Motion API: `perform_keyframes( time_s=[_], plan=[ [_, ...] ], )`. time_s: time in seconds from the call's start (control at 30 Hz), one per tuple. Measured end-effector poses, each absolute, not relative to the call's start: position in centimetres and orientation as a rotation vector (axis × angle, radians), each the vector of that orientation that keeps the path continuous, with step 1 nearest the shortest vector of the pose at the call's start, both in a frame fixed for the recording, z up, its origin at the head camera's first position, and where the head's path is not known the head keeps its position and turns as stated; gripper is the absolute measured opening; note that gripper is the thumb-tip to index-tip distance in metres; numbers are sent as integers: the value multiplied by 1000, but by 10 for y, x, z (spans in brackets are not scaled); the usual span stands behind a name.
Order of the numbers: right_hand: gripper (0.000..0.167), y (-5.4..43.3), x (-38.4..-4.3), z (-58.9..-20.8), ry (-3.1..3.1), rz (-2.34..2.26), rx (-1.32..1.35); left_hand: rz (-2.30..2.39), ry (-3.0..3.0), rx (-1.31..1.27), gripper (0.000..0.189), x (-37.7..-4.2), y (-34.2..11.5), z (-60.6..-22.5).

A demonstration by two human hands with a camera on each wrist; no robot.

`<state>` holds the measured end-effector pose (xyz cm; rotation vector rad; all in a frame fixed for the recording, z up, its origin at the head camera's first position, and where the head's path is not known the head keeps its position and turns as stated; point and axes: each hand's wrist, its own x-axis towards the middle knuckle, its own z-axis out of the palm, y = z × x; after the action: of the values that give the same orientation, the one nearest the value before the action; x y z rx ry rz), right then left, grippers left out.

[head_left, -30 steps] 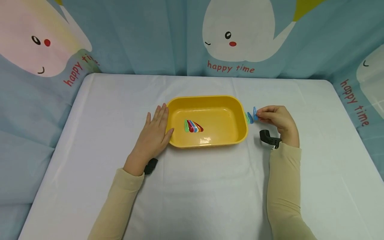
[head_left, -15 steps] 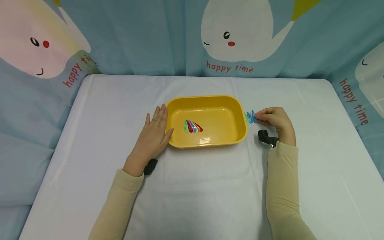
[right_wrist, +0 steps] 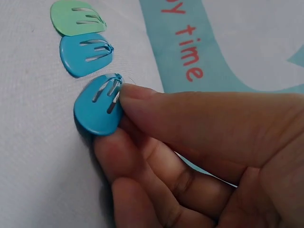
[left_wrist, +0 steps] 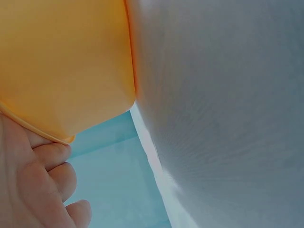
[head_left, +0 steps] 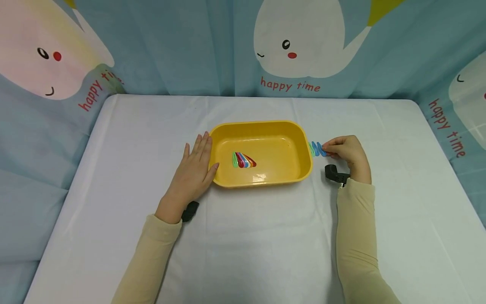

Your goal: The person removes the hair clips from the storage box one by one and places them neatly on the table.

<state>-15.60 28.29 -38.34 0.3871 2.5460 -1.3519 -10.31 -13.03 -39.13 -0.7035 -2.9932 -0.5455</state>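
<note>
My right hand (head_left: 348, 155) pinches a blue snap hair clip (right_wrist: 99, 107) between thumb and fingers, close over the white cloth. Beside it in the right wrist view lie another blue hair clip (right_wrist: 85, 56) and a green hair clip (right_wrist: 76, 19), in a row by the tray's right end. The left hand (head_left: 193, 169) lies with straight fingers along the left rim of the yellow tray (head_left: 262, 184); in the left wrist view its fingertips touch under that rim. Inside the tray, several colored hair clips (head_left: 244, 160) lie fanned out, left of its middle.
White cloth (head_left: 265, 245) covers the table. Behind it hangs a blue curtain (head_left: 182, 50) with whale prints. A black wrist camera (head_left: 336, 174) sits below the right hand, another black camera (head_left: 190, 211) below the left.
The right hand has moved slightly left and lowered the blue clip beside the other blue one, turning it a little. The left hand stays on the tray's rim.
</note>
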Motion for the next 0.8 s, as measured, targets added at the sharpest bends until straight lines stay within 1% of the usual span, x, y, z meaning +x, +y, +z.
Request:
perform_keyframes(
  time_s=[0.53, 0.8],
  plan=[
    [32, 281, -156, -382, 2577, -1278, 394, -537, -2986, -700, 67, -103, -130, -392],
    [31, 280, -156, -381, 2547, -1312, 394, -552, -2972, -705, 66, -103, -130, -393]
  ],
)
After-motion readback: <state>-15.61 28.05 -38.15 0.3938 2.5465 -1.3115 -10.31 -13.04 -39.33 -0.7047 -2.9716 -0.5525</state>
